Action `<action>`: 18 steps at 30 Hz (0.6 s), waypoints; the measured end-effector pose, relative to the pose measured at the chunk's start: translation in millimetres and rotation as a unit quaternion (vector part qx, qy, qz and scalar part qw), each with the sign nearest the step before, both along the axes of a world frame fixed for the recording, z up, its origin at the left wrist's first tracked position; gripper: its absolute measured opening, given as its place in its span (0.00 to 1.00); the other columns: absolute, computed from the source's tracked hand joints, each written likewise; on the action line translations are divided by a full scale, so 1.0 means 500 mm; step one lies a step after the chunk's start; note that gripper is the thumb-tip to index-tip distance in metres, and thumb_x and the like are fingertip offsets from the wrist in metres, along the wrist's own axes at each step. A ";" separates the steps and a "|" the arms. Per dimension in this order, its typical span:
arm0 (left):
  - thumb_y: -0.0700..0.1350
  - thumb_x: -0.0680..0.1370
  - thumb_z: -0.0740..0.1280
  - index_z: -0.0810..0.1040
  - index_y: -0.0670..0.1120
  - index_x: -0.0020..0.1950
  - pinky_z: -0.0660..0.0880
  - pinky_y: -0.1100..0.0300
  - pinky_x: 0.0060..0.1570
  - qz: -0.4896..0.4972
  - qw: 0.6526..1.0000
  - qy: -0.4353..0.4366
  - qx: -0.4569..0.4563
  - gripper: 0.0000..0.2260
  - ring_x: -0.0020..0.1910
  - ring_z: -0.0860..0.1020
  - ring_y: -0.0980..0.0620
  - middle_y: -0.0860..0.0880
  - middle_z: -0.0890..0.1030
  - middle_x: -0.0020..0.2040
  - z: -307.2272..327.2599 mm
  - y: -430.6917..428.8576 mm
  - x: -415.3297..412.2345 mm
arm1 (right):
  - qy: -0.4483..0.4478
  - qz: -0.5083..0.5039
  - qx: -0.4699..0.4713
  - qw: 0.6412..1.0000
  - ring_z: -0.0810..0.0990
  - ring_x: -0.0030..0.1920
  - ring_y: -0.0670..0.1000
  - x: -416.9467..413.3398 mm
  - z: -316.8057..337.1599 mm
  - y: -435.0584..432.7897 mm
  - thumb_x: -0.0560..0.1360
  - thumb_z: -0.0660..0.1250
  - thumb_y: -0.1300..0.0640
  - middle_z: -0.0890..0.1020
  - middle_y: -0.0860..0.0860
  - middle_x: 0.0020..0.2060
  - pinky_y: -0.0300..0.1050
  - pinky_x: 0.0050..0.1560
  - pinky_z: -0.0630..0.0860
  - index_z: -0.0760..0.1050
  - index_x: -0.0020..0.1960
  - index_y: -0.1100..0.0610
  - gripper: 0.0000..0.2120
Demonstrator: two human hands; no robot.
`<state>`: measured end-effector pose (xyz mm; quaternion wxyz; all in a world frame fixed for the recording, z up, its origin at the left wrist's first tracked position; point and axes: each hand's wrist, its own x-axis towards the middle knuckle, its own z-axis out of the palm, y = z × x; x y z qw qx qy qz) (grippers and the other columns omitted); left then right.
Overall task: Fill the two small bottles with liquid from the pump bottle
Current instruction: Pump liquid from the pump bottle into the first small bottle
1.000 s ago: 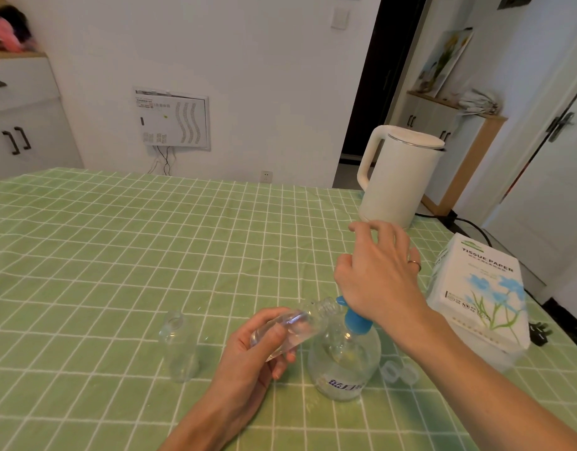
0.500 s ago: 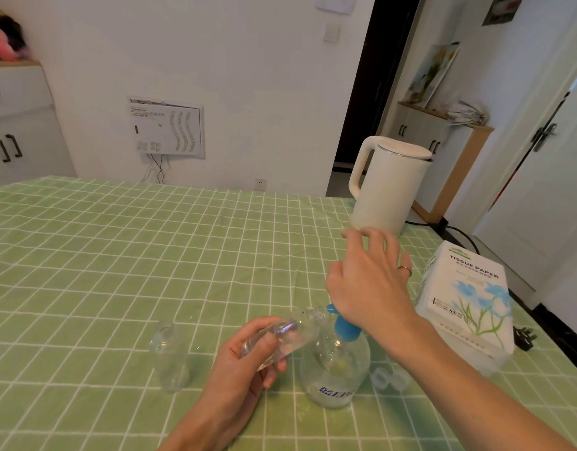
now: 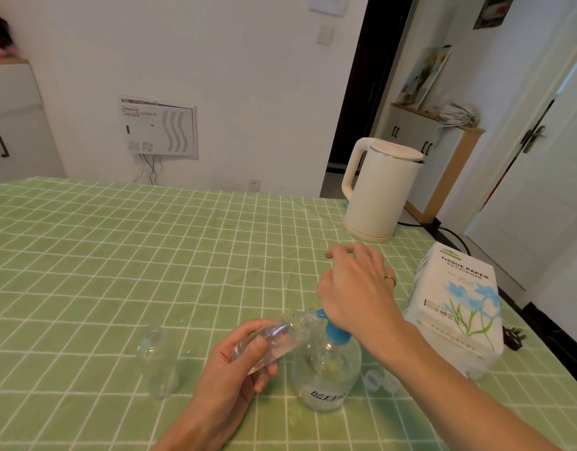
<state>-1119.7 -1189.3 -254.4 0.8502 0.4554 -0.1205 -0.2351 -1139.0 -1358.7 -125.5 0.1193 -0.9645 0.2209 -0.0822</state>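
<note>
A clear pump bottle (image 3: 326, 379) with a blue pump head stands on the green checked tablecloth (image 3: 150, 255). My right hand (image 3: 355, 288) presses down on the pump head with its palm, fingers spread. My left hand (image 3: 228, 375) grips a small clear bottle (image 3: 274, 340), tilted with its mouth at the blue nozzle. A second small clear bottle (image 3: 157, 362) stands upright to the left, untouched. Two clear caps (image 3: 378, 380) lie right of the pump bottle.
A white electric kettle (image 3: 378, 190) stands at the back right of the table. A tissue paper pack (image 3: 459, 301) lies at the right edge, with a black plug (image 3: 513, 336) beside it. Cabinets and doors are beyond the table.
My view has tilted slightly. Both hands stay on the pump head and the small bottle; the right hand's fingers shift a little.
</note>
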 end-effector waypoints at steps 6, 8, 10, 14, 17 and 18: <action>0.58 0.57 0.87 0.86 0.41 0.52 0.72 0.65 0.23 -0.003 1.000 -0.002 0.004 0.32 0.28 0.78 0.51 0.41 0.84 0.44 0.003 0.000 -0.002 | -0.022 0.009 -0.030 0.999 0.58 0.76 0.57 0.002 0.016 0.005 0.79 0.58 0.55 0.65 0.52 0.74 0.65 0.76 0.56 0.67 0.73 0.53 0.22; 0.59 0.56 0.87 0.87 0.41 0.52 0.71 0.65 0.22 -0.001 1.000 -0.002 0.004 0.32 0.28 0.78 0.52 0.41 0.84 0.45 0.003 -0.001 -0.002 | -0.019 0.008 -0.018 1.000 0.58 0.76 0.56 0.004 0.014 0.006 0.79 0.57 0.55 0.66 0.52 0.74 0.64 0.75 0.57 0.68 0.73 0.52 0.22; 0.59 0.56 0.87 0.87 0.41 0.52 0.71 0.65 0.22 0.000 1.000 -0.003 0.002 0.32 0.28 0.77 0.52 0.40 0.84 0.45 0.003 -0.001 -0.001 | -0.019 0.004 0.000 1.000 0.59 0.75 0.56 0.004 0.011 0.005 0.80 0.57 0.55 0.67 0.51 0.73 0.64 0.75 0.59 0.69 0.73 0.51 0.21; 0.58 0.56 0.87 0.86 0.40 0.53 0.72 0.64 0.22 0.002 1.000 0.002 0.000 0.33 0.27 0.78 0.51 0.40 0.84 0.44 0.001 -0.003 0.002 | -0.004 0.003 0.011 1.000 0.61 0.74 0.56 -0.001 0.002 0.002 0.81 0.57 0.55 0.68 0.50 0.72 0.64 0.73 0.60 0.69 0.73 0.51 0.20; 0.58 0.57 0.87 0.86 0.40 0.53 0.71 0.64 0.22 0.005 1.000 0.001 0.000 0.33 0.27 0.77 0.51 0.40 0.83 0.42 0.002 -0.003 0.001 | 0.001 0.003 0.023 1.000 0.63 0.73 0.56 -0.004 0.000 0.003 0.81 0.56 0.55 0.70 0.51 0.71 0.64 0.73 0.62 0.69 0.72 0.51 0.20; 0.58 0.57 0.87 0.86 0.39 0.53 0.72 0.64 0.22 0.005 1.000 0.001 0.000 0.33 0.27 0.77 0.51 0.40 0.83 0.42 0.002 -0.002 0.000 | -0.003 0.002 0.024 1.000 0.63 0.73 0.56 -0.004 0.000 0.004 0.81 0.56 0.54 0.70 0.51 0.71 0.64 0.72 0.63 0.69 0.72 0.51 0.20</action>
